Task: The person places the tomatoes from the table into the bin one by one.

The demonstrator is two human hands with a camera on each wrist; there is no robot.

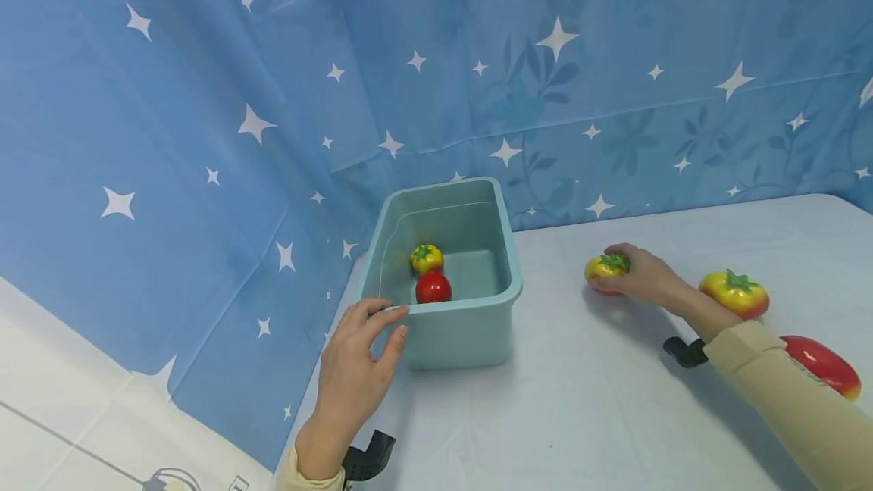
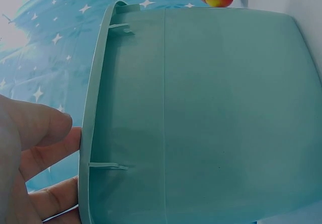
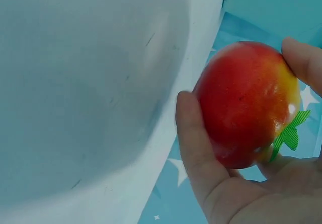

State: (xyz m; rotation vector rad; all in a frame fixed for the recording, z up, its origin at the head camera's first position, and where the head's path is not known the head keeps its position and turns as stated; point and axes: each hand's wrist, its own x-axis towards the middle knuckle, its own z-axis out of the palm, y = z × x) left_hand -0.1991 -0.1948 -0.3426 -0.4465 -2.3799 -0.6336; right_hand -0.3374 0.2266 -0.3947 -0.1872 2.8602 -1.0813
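My right hand (image 1: 641, 275) grips a yellow-and-red toy tomato (image 1: 605, 270) with a green leafy top, thumb and fingers round its sides. The right wrist view shows the tomato's red side (image 3: 241, 103) between the fingertips. In the head view it is to the right of a blue-green plastic bin (image 1: 457, 336). My left hand (image 1: 355, 370) rests its fingertips at the bin's near left rim, its thumb apart from the wall in the left wrist view. Inside the bin lie another yellow tomato (image 1: 426, 258) and a plain red ball-shaped piece (image 1: 433, 288).
On the white-covered table (image 1: 546, 430), a third yellow-and-red tomato (image 1: 735, 294) lies beyond my right forearm. A long red piece (image 1: 825, 366) with a yellowish end is partly hidden by the sleeve. A blue star-patterned curtain (image 1: 436, 97) hangs behind the bin and along its left.
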